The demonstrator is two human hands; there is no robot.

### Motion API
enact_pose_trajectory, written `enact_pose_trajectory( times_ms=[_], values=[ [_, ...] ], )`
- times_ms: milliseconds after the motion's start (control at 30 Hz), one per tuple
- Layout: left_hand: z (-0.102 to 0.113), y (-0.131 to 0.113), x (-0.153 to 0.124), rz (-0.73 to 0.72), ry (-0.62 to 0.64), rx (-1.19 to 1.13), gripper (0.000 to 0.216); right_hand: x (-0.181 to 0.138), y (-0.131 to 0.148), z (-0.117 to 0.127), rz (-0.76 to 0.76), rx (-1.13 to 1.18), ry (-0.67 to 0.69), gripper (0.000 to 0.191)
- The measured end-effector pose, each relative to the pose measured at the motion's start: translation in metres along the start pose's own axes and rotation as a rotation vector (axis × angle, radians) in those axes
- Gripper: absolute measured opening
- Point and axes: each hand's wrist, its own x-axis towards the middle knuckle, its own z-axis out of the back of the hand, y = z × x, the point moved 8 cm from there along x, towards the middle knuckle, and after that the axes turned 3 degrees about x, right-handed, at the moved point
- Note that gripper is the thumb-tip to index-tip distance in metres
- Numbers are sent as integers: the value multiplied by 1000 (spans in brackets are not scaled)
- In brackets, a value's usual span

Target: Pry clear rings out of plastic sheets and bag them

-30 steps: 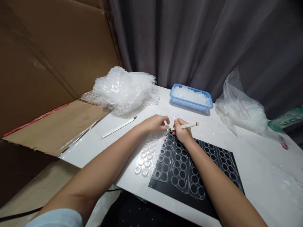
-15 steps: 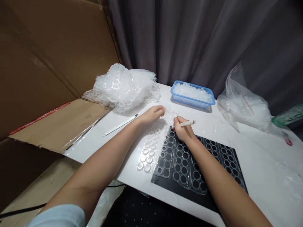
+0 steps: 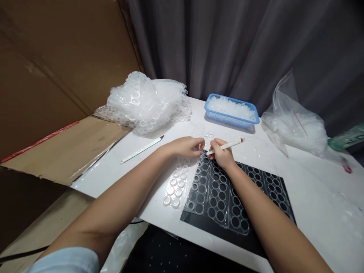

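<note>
Clear ring sheets (image 3: 218, 193): laid in columns on the black board (image 3: 195, 221), lower centre of the frame, likely so pale outlines show against dark.
Right hand (image 3: 223, 155): fingers wrapped pen-fashion round a slim white tool (image 3: 233, 143), probably for fine control; its point is down near the board's upper edge.
Left hand (image 3: 187, 147): fingers curled, thumb and forefinger nearly meeting beside that point; I cannot tell whether they pinch anything.
White rings (image 3: 175, 182): just left of the board, perhaps for easy reach.
Blue basket (image 3: 231, 120): upper right of centre, presumably containing the small clear pieces (image 3: 231, 107) against scattering.
Second tool (image 3: 142, 149): left of centre, lying apart from both hands.
</note>
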Motion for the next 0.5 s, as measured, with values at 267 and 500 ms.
enact_pose_trajectory(
  times_ms=[267, 500],
  values=[
    [-2, -5, 0, 34, 60, 85, 19, -1, 5, -2, 41, -72, 26, 34],
    [-2, -10, -2, 72, 115, 161, 22, -4, 14, -4, 172, -220, 52, 35]
  ],
)
